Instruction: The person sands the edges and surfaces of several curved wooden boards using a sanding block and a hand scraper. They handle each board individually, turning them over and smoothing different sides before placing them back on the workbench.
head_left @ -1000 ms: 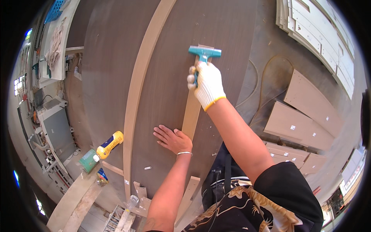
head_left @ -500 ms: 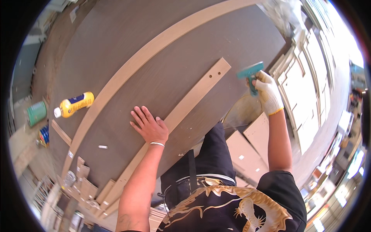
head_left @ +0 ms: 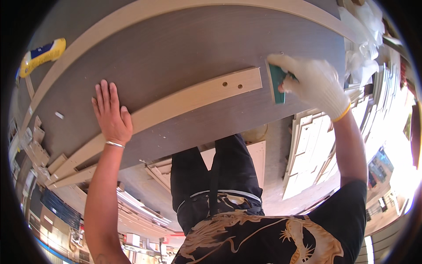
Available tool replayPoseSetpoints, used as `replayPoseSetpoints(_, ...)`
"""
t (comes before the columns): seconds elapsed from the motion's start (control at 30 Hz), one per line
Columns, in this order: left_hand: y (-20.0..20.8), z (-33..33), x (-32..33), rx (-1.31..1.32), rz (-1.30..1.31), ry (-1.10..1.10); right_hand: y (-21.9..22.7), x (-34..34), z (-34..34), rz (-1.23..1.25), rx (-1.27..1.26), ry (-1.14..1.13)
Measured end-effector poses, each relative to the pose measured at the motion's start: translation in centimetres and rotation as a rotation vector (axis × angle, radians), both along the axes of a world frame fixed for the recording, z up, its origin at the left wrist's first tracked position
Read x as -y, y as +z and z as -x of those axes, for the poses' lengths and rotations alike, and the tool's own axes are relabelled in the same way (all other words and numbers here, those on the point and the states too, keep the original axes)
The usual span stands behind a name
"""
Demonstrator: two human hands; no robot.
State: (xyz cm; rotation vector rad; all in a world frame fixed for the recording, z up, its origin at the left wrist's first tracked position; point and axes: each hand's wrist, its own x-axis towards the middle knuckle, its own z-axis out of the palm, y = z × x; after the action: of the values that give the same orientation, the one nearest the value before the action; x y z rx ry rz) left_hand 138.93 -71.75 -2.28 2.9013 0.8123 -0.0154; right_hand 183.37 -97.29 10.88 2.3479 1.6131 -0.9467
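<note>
My bare left hand (head_left: 113,118) lies flat with its fingers stretched out. It rests across the far edge of a pale wooden strip (head_left: 193,97), fingertips on the dark tabletop (head_left: 193,50). Two round holes show near the strip's right end. In a white knit glove, my right hand (head_left: 318,83) grips a teal T-shaped hand tool (head_left: 277,83) with a flat rectangular head. A pale line runs along the head's edge facing the strip. The tool is just right of the strip's end, with a small gap between. My gloved fingers hide its handle.
A long curved wooden strip (head_left: 118,20) arches across the far side. A yellow bottle (head_left: 44,57) lies at the far left. Small wood offcuts (head_left: 37,147) sit at the left edge. Stacked white boards (head_left: 307,149) and clear plastic wrap (head_left: 360,39) are on the right.
My view has turned, so the strip appears more level. The tool has come down closer to the strip's end, its head now upright beside it. My left hand stays flat at the strip.
</note>
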Motion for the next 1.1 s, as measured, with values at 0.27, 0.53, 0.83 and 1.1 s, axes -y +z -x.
replayPoseSetpoints(0.27,0.2,-0.2,0.3,0.072,-0.024,0.015,-1.9,-5.6,0.5,0.066,0.237,0.497)
replayPoseSetpoints(0.53,-0.4,0.0,0.5,0.092,-0.088,0.052,-2.7,-5.3,1.8,0.053,0.388,0.644)
replayPoseSetpoints(0.83,-0.7,0.0,0.7,0.099,-0.103,0.084,-1.0,-5.2,0.6,0.086,0.487,0.710)
replayPoseSetpoints(1.1,-1.0,0.1,0.7,0.104,-0.109,0.099,-2.4,-5.0,1.4,0.055,0.409,0.665)
